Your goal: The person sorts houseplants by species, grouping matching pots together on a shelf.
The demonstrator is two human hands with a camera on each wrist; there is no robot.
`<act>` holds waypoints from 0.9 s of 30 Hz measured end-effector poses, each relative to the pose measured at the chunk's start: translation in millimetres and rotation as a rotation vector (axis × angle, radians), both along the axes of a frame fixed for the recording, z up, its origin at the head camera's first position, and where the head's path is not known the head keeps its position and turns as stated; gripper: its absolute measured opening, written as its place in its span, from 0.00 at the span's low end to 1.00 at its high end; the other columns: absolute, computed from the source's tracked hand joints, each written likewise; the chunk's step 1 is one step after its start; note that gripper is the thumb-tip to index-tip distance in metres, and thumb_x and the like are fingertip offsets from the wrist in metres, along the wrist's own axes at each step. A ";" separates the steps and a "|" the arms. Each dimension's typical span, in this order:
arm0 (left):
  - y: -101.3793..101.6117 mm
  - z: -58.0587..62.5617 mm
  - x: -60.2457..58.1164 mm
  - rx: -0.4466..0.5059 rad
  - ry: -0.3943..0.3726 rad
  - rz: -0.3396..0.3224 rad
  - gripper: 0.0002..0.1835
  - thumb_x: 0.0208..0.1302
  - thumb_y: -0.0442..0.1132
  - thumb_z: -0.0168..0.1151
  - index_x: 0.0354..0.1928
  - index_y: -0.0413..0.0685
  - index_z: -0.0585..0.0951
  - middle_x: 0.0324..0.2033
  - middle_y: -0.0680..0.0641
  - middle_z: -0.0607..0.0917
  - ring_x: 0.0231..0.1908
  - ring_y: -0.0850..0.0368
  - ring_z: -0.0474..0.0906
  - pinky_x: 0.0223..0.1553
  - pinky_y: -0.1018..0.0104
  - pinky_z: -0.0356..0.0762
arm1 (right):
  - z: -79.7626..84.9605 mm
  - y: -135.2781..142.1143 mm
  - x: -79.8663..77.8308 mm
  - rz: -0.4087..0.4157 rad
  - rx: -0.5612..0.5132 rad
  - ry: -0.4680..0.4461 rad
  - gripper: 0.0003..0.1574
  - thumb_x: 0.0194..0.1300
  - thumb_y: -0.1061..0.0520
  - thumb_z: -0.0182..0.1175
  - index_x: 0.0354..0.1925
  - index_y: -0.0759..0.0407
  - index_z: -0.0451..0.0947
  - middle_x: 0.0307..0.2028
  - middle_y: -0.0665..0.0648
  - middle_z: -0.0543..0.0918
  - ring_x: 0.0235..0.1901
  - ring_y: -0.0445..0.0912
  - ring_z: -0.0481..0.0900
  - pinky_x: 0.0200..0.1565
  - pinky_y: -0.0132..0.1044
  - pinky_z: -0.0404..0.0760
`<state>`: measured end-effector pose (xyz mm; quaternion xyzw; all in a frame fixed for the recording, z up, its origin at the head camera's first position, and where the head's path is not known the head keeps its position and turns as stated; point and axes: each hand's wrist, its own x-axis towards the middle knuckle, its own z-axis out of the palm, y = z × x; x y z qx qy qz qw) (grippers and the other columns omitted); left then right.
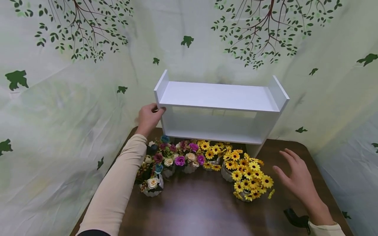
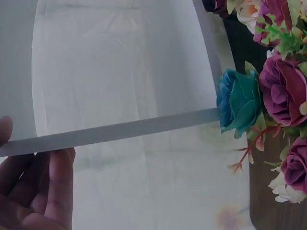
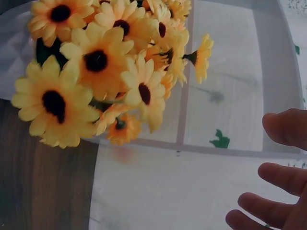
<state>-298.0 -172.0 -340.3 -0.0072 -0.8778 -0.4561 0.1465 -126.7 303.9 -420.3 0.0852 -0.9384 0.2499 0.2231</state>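
Observation:
A white two-tier shelf [image 1: 218, 95] stands at the back of the table, behind the potted flowers. My left hand [image 1: 149, 118] grips its left side panel [image 2: 110, 134], the thumb on one face and the fingers on the other. Off to the shelf's right, my right hand [image 1: 298, 175] is held apart from it, fingers spread and holding nothing. Yellow daisy-like flowers [image 1: 251, 177] in pots are the things nearest that hand. Purple, cream and blue artificial roses [image 1: 180, 160] in pots sit near the left hand; a blue rose [image 2: 240, 100] appears close to the panel's lower end.
The dark brown wooden table [image 1: 189, 209] carries the pots in a curved row before the shelf. Behind it hangs a pale cloth backdrop [image 1: 189, 59] printed with leaves and branches. A black strap-like thing [image 1: 295, 219] is beside the right wrist.

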 end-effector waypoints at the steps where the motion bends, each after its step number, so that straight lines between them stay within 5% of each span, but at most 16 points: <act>1: -0.6 -0.2 0.0 0.006 -0.005 0.000 0.20 0.65 0.49 0.60 0.51 0.41 0.84 0.49 0.38 0.87 0.49 0.43 0.84 0.48 0.50 0.81 | -0.9 1.5 1.1 -0.001 -0.005 -0.004 0.38 0.58 0.58 0.70 0.62 0.71 0.69 0.64 0.78 0.68 0.59 0.76 0.65 0.53 0.74 0.63; 7: -3.6 -0.2 0.1 0.024 -0.038 -0.004 0.26 0.64 0.55 0.62 0.56 0.43 0.82 0.54 0.38 0.85 0.54 0.43 0.82 0.53 0.48 0.80 | -6.2 12.1 4.4 -0.018 -0.015 -0.029 0.37 0.61 0.57 0.68 0.64 0.71 0.68 0.64 0.79 0.67 0.59 0.77 0.65 0.52 0.74 0.63; 14: 0.1 2.3 -0.8 -0.011 -0.039 0.051 0.22 0.64 0.54 0.61 0.47 0.42 0.86 0.46 0.39 0.88 0.44 0.47 0.81 0.39 0.61 0.76 | -17.3 24.1 8.2 -0.037 -0.004 -0.061 0.36 0.62 0.55 0.67 0.62 0.72 0.68 0.63 0.80 0.67 0.57 0.77 0.66 0.51 0.72 0.63; 27: 0.8 2.7 -3.3 -0.001 -0.042 0.057 0.21 0.63 0.49 0.60 0.49 0.42 0.85 0.47 0.38 0.88 0.43 0.46 0.83 0.40 0.58 0.80 | -77.6 35.0 18.2 -0.029 -0.022 -0.203 0.28 0.66 0.61 0.62 0.60 0.73 0.70 0.57 0.79 0.74 0.54 0.73 0.72 0.48 0.68 0.70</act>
